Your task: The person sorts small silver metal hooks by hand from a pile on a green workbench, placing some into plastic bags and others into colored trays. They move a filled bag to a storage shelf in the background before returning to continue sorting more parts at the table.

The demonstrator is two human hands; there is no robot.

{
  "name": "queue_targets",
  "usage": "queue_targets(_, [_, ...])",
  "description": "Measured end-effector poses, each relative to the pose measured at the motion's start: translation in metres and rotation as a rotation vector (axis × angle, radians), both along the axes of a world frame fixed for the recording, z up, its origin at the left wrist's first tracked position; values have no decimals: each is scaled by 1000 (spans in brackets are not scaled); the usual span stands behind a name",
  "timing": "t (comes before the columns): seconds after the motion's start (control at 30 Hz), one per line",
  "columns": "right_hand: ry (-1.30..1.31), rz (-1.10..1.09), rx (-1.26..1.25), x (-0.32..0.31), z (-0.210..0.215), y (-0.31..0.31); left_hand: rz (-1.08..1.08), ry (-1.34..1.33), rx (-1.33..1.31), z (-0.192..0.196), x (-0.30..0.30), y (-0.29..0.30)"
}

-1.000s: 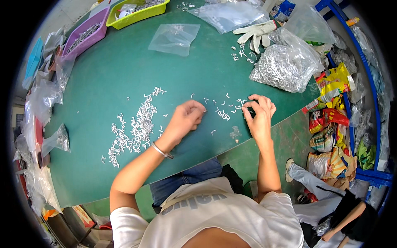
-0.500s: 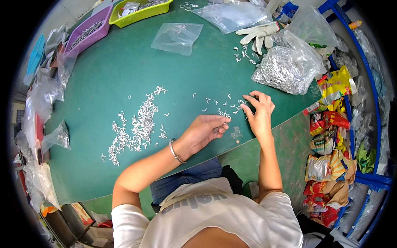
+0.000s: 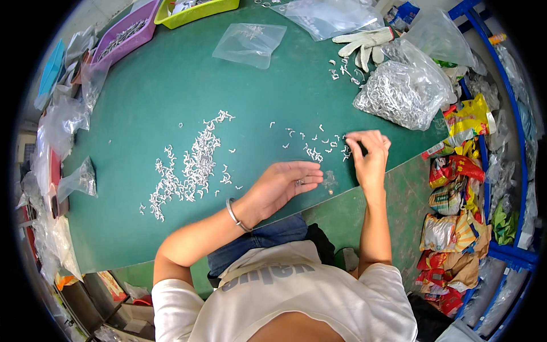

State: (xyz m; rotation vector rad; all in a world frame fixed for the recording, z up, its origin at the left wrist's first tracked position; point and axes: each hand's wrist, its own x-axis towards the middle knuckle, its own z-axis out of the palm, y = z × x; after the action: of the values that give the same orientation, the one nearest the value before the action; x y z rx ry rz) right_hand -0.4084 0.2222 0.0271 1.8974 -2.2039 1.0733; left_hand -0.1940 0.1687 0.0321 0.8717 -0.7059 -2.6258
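Observation:
My left hand (image 3: pixel 288 183) is cupped palm up near the table's front edge, fingers stretched to the right. A few small silver metal pieces (image 3: pixel 299 182) rest in it. To its right, my right hand (image 3: pixel 369 157) has thumb and forefinger drawn together at a small hooked metal piece (image 3: pixel 345 137); the fingers partly hide the grip. Loose bent metal pieces (image 3: pixel 313 153) lie scattered between and beyond my hands. A larger pile of the same sort of pieces (image 3: pixel 199 162) spreads across the table on the left.
A clear bag full of metal pieces (image 3: pixel 396 94) and a white work glove (image 3: pixel 364 43) sit at the back right. Flat plastic bags (image 3: pixel 250 43) lie farther back. Purple (image 3: pixel 128 43) and yellow-green trays (image 3: pixel 199 14) stand at the far left. Blue shelving (image 3: pixel 507 85) borders the right.
My left hand's fingers have straightened from a curl, uncovering pieces in the palm. The right hand has moved slightly right, its thumb and forefinger closing together. The whole view has shifted a little.

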Motion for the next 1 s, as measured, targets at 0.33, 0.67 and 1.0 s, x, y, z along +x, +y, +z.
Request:
queue_targets(0.33, [-2,-31,71,7,1,10,-81,38,-4,-12,4,11])
queue_targets(0.67, [-121,139,92,31,6,21,105,-70,93,9,-7,9])
queue_targets(1.0, [60,40,44,28,-9,-13,7,-175,-311,-1,6,15])
